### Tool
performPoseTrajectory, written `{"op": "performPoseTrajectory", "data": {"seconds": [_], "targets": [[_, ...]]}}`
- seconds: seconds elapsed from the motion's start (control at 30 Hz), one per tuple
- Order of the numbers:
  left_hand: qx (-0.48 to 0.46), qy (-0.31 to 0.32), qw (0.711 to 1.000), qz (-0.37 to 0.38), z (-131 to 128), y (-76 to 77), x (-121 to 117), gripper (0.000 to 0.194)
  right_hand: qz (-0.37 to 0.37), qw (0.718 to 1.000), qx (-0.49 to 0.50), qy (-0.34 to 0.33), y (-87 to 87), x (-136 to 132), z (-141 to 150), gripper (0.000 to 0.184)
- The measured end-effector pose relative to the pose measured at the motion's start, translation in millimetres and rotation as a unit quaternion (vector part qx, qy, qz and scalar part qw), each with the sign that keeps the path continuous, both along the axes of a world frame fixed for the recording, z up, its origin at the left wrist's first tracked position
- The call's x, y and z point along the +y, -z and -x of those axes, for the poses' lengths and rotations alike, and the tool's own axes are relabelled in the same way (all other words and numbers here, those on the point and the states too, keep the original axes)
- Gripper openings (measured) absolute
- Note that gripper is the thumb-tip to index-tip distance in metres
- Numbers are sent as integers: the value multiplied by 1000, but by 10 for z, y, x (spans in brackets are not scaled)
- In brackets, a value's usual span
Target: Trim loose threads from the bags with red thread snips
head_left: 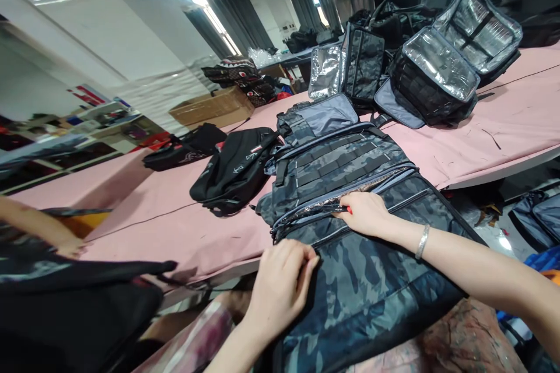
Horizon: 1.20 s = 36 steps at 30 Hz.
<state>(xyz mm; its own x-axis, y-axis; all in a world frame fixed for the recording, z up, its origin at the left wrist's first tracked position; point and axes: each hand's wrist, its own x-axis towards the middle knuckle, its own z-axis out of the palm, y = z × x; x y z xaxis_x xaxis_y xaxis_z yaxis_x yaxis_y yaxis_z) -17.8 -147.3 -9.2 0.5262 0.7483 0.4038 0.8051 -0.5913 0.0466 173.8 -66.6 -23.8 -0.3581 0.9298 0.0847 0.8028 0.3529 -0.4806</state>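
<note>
A dark grey camouflage backpack (pixel 350 198) lies flat on the pink table (pixel 175 210), its near end hanging over the edge towards me. My left hand (pixel 280 285) is closed, gripping the backpack's near left edge with curled fingers. My right hand (pixel 365 214) rests on the bag's upper side, fingers pinched on a small red-tipped thing at the zip line; I cannot make out what it is. A silver bangle (pixel 422 241) sits on my right wrist.
A black bag (pixel 236 169) lies left of the backpack, another flat black bag (pixel 184 148) beyond it. Open bags with silver lining (pixel 441 64) stand at the back right, a cardboard box (pixel 212 108) behind. Another person's arm (pixel 39 230) and dark bag (pixel 74 303) are at left.
</note>
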Motion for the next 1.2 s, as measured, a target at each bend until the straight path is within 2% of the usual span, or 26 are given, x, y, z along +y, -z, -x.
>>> {"op": "performPoseTrajectory", "data": {"seconds": [0.07, 0.13, 0.2, 0.27, 0.37, 0.6, 0.73, 0.8, 0.9, 1.0, 1.1, 1.2], "targets": [[-34, 54, 996, 69, 8, -33, -90, 12, -3, 1000, 1, 1, 8, 0, -3, 30], [-59, 79, 990, 97, 39, -63, -133, 18, -7, 1000, 3, -1, 13, -1, -5, 30], [-56, 59, 995, 53, 85, -76, -107, 15, -6, 1000, 2, -2, 12, -3, -3, 30], [-25, 15, 999, -32, 125, -70, -31, 6, -1, 1000, -1, -2, 8, -6, 1, 30], [55, -9, 993, -104, 132, -56, 95, 13, 1, 1000, -4, -1, -1, -10, 7, 29], [183, 33, 976, -114, 14, -41, 219, 14, -7, 1000, 0, 5, 13, -7, 9, 28], [236, 19, 968, -86, -28, -5, 271, 16, -14, 1000, 0, 6, 28, -4, 11, 28], [205, 12, 977, -64, -43, -13, 267, 18, -13, 1000, 0, 5, 28, -6, 9, 28], [31, 12, 999, 28, -62, -90, 173, 15, -7, 1000, 4, 2, 23, -9, 2, 29], [-135, 14, 981, 141, -56, -204, 12, 13, -6, 1000, 6, 1, 19, -7, -6, 29], [-205, 7, 961, 184, 2, -272, -124, 14, -8, 1000, 6, 2, 20, -2, -9, 29], [-210, -5, 957, 200, 94, -262, -190, 19, -11, 1000, 12, 0, 26, -1, -8, 29]]}}
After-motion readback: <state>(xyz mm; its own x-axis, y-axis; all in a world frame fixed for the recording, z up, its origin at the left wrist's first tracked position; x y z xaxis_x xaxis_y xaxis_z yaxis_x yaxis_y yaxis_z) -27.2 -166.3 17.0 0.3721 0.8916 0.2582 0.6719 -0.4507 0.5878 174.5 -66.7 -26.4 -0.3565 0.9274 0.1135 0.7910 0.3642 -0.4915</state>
